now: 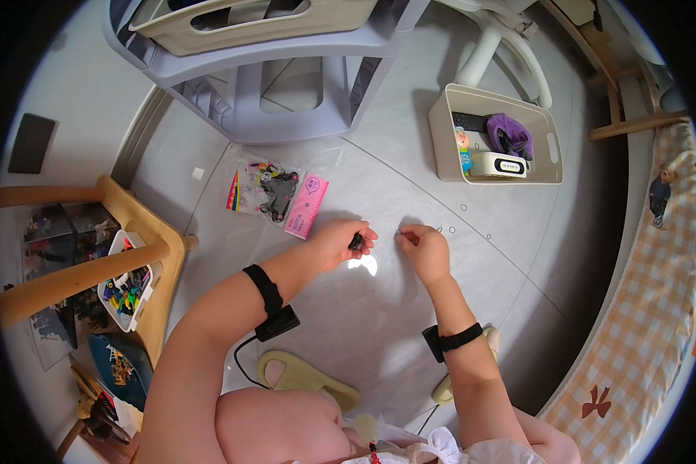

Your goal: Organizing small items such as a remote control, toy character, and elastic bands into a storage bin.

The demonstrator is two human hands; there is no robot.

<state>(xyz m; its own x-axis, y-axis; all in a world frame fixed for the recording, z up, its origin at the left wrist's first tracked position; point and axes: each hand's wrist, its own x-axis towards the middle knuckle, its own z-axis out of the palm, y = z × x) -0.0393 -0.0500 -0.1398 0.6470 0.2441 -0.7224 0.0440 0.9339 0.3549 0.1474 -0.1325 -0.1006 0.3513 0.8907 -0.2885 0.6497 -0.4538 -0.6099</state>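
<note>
In my left hand (343,242) a small bunch of black elastic bands (356,241) lies against the curled fingers. My right hand (424,249), a short way to the right, pinches a small dark ring (398,232) between thumb and fingertips. To the left of my hands, a clear plastic packet (255,194) with a pink header card (306,206) lies on the tiled floor, with black bands and coloured pieces in it. Several thin dark rings (452,229) are scattered on the floor right of my right hand.
A beige bin (501,181) holding a purple cloth item, a figurine and a white device stands at upper right. A lilac plastic cart (290,130) is ahead. A wooden shelf (174,246) with small toys stands left, a checked cloth (620,301) right. Pale green slippers (310,380) are below.
</note>
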